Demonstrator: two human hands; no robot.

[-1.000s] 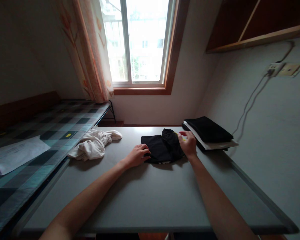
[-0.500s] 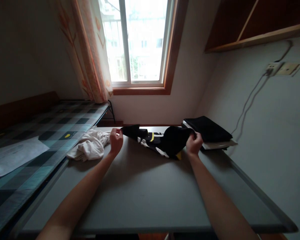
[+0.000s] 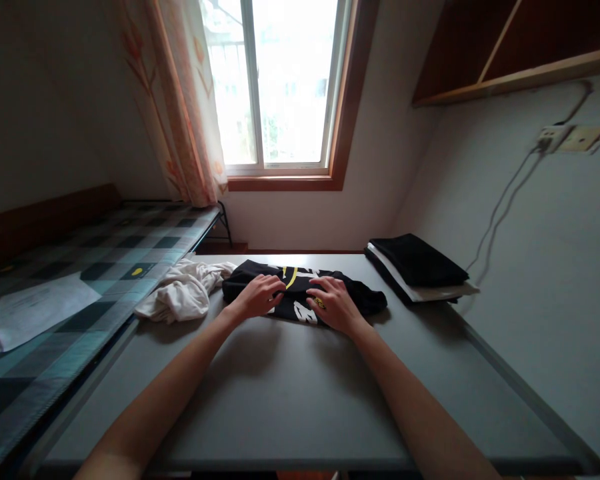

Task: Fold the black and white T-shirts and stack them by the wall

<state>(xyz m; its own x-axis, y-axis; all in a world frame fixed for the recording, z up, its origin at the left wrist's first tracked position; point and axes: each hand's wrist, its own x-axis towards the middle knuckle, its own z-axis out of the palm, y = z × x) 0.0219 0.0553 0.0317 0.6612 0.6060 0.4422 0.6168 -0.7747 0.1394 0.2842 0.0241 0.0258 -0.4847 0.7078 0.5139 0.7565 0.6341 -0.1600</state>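
A black garment with white and yellow print [image 3: 305, 312] lies bunched across the far part of the grey table [image 3: 290, 400]. My left hand [image 3: 261, 295] rests on its left part, palm down with the fingers stretched out. On the right part of the print lies my right hand [image 3: 334, 303], its fingers spread. Neither hand grips the cloth. Just left of the garment is a crumpled white cloth [image 3: 183, 293]. To the right sits a stack of folded black and white clothes [image 3: 420, 260].
Along the left side stands a bed with a checked cover [image 3: 45, 267], with paper sheets [image 3: 40, 313] on it. Ahead are a window [image 3: 290, 87] and a curtain [image 3: 180, 100]. A cabinet [image 3: 525, 47] and a socket with a cord [image 3: 553, 138] are on the right wall.
Both hands have let go of the garment's raised ends and moved inward onto it. The garment has come down onto the table, its print now facing up.
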